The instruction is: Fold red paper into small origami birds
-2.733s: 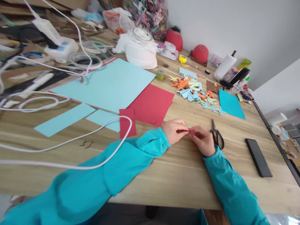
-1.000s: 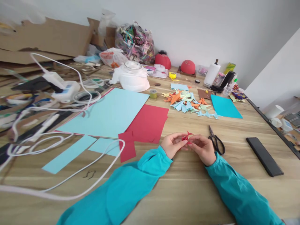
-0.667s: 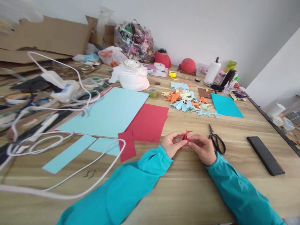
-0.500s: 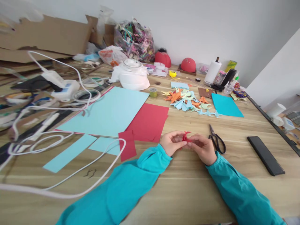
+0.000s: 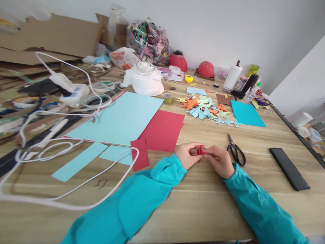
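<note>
Between my two hands is a small folded red paper crane (image 5: 200, 150), held just above the wooden table. My left hand (image 5: 187, 155) pinches it from the left, thumb and fingers closed. From the right, my right hand (image 5: 219, 160) grips its other side between thumb and fingertips, which hide part of the folds. Black-handled scissors (image 5: 236, 150) lie right beside my right hand. Beyond the hands is a pile of folded paper cranes (image 5: 203, 106) in orange, pale blue and pale green. Red paper sheets (image 5: 164, 130) lie to the left of my left hand.
A large light blue sheet (image 5: 119, 117) and cut blue strips (image 5: 80, 162) lie on the left, crossed by a white cable (image 5: 122, 179). A black phone (image 5: 289, 168) is at the right. A turquoise sheet (image 5: 247, 113) and a paper roll (image 5: 233, 77) stand farther back.
The red crane has been turned slightly between my fingers, and its raised point now shows lower. Both hands keep their hold. The whole view has shifted a little.
</note>
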Motion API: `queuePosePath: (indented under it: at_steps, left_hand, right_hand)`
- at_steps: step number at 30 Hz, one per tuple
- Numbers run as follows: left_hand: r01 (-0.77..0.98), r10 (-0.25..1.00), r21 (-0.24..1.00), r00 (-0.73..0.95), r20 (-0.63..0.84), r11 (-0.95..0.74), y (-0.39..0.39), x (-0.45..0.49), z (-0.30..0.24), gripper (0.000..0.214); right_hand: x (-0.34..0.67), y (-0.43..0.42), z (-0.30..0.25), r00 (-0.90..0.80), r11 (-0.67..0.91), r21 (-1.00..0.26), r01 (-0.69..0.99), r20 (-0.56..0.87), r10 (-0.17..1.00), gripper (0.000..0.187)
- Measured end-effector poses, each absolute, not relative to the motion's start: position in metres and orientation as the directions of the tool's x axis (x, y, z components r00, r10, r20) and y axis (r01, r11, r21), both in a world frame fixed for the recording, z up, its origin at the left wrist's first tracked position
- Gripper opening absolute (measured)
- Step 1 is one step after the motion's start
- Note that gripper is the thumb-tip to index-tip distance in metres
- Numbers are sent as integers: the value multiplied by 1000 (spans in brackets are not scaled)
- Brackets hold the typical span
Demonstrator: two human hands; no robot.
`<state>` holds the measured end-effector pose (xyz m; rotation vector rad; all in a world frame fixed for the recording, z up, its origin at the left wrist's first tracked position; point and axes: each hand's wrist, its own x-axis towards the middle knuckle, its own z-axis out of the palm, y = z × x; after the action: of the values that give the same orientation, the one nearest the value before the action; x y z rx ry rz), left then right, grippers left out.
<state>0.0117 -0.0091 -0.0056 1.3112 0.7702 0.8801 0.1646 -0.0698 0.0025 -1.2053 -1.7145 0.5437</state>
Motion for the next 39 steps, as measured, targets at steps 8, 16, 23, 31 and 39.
queuePosePath:
  at_steps: [8, 16, 23, 31, 39]
  left_hand:
    - [-95, 879, 994, 477, 0, 52, -6, 11, -9, 50]
    - [-122, 848, 985, 529, -40, 123, -4, 10, -3, 45]
    - [-130, 831, 985, 556, -19, 110, -5, 9, -3, 43]
    - [7, 846, 966, 484, 222, -257, -15, 10, -9, 36]
    - [53, 817, 908, 461, 347, -416, -14, 7, 0, 33]
  right_hand:
    - [165, -70, 6, -122, 479, -706, 522, 494, 861, 17]
    - [167, -68, 5, -124, 473, -709, 522, 486, 865, 18]
    - [163, -71, 6, -76, 423, -730, 538, 457, 886, 16]
    - [163, -77, 11, -45, 396, -730, 557, 450, 892, 17]
    - [166, -79, 10, -109, 437, -703, 561, 461, 881, 26]
